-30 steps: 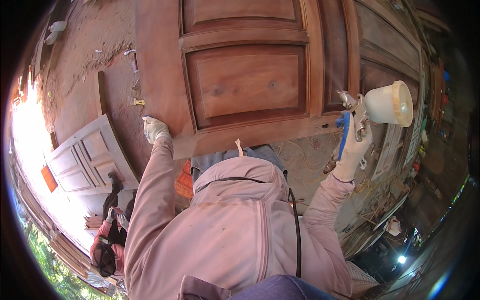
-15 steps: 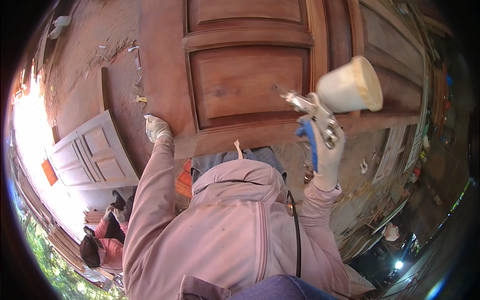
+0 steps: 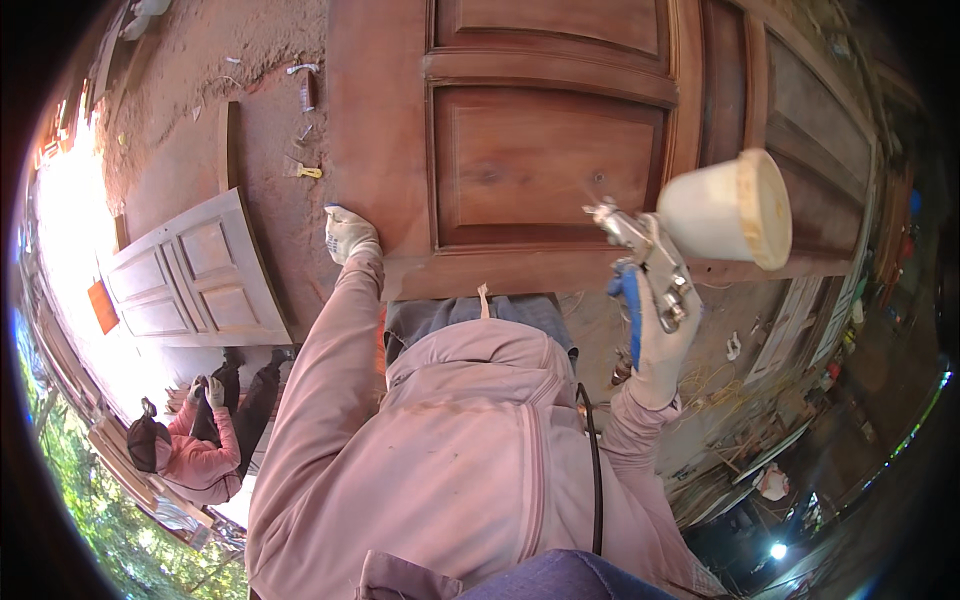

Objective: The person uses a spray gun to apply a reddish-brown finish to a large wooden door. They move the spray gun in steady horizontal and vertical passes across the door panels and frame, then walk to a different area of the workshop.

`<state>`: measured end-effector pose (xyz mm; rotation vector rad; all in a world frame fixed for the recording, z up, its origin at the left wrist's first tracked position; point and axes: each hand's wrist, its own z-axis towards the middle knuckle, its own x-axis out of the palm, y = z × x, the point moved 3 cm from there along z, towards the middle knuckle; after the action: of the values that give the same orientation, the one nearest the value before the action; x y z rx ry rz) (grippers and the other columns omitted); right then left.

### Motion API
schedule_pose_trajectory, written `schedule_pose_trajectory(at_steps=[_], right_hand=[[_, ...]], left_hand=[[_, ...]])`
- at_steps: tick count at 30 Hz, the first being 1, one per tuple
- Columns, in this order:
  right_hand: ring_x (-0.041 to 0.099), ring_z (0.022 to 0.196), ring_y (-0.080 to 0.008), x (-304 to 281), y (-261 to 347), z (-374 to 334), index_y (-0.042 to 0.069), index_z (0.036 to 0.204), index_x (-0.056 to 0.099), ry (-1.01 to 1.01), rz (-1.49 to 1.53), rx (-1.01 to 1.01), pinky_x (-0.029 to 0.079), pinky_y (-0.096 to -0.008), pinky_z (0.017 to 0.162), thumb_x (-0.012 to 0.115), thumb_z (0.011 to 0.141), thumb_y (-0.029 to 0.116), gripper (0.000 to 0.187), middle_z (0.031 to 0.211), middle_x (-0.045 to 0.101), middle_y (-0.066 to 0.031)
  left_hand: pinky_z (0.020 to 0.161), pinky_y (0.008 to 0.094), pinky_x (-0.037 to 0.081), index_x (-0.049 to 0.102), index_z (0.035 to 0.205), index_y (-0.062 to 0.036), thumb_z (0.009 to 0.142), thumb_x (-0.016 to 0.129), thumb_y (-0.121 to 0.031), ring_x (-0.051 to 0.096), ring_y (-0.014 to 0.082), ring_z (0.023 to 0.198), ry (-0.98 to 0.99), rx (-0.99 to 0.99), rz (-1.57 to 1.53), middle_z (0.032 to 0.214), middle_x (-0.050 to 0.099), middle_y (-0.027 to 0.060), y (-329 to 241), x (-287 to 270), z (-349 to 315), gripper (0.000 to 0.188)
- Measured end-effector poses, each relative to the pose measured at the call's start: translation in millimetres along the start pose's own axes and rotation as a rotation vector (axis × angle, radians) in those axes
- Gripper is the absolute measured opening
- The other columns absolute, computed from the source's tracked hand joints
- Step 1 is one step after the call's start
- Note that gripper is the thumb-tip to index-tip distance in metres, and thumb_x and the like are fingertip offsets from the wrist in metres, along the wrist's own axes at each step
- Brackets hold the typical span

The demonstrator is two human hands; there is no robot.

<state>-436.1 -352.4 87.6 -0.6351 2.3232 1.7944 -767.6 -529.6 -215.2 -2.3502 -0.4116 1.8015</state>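
A reddish-brown panelled wooden door [image 3: 545, 165] lies in front of me. My left hand [image 3: 351, 235], in a pale glove, is closed on the door's near left corner. My right hand [image 3: 664, 335], in a white and blue glove, grips a metal spray gun [image 3: 645, 250] by its handle. A whitish paint cup [image 3: 715, 212] with a yellowed rim sits tilted on the gun. The nozzle points left over the lower panel, apart from the wood. A faint haze shows near the nozzle tip.
A paler panelled door [image 3: 200, 275] leans at the left, near a seated person [image 3: 190, 450] in pink. On the ground beside my door lies a yellow-handled tool [image 3: 308, 171]. Thin tangled cords [image 3: 715, 385] lie at the right. A dark hose [image 3: 592, 460] runs along my body.
The view has shifted, so the door sits further right in the picture. Against the panel, the spray gun has moved slightly left and nearer me. My left hand keeps to the door's corner.
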Motion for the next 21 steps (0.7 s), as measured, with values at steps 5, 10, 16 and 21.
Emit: schedule_pose_trajectory(at_steps=[5,10,16,21], right_hand=[[0.064,0.074,-0.0106,49.1,15.8,-2.4,-0.002,0.13,0.057,0.119,0.176,0.053,0.051,-0.0238,0.066,0.061,0.092,0.004,0.038,0.093,0.07,-0.0085],[0.066,0.076,-0.0135,44.9,8.8,-6.7,-0.004,0.126,0.059,-0.033,0.099,0.042,0.054,-0.0262,0.068,0.061,0.093,0.003,0.035,0.094,0.07,-0.0114],[0.066,0.077,-0.0151,46.5,21.2,-23.4,-0.006,0.125,0.059,-0.128,0.118,0.036,0.054,-0.0281,0.07,0.059,0.093,0.001,0.033,0.096,0.07,-0.0121],[0.066,0.078,-0.0157,73.1,29.2,-14.7,-0.007,0.123,0.06,-0.004,0.129,0.038,0.054,-0.0282,0.07,0.059,0.093,0.001,0.031,0.096,0.07,-0.0126]], left_hand=[[0.085,0.0498,0.049,0.071,0.107,-0.0065,0.1,0.027,-0.048,0.064,0.0434,0.097,-0.029,0.022,0.011,0.103,0.069,0.0206,3.0,5.4,0.3,0.061],[0.084,0.0499,0.049,0.07,0.102,-0.0053,0.101,0.027,-0.045,0.064,0.0427,0.096,0.046,0.041,0.005,0.101,0.07,0.0203,3.1,6.7,-1.4,0.059],[0.086,0.0484,0.05,0.07,0.105,-0.0056,0.101,0.028,-0.044,0.064,0.0408,0.098,0.007,0.015,-0.02,0.105,0.069,0.019,0.2,4.2,-3.9,0.057],[0.089,0.0473,0.049,0.069,0.11,-0.0041,0.1,0.026,-0.047,0.063,0.042,0.103,0.059,0.032,-0.029,0.108,0.068,0.0209,-1.8,-0.4,-4.9,0.061]])
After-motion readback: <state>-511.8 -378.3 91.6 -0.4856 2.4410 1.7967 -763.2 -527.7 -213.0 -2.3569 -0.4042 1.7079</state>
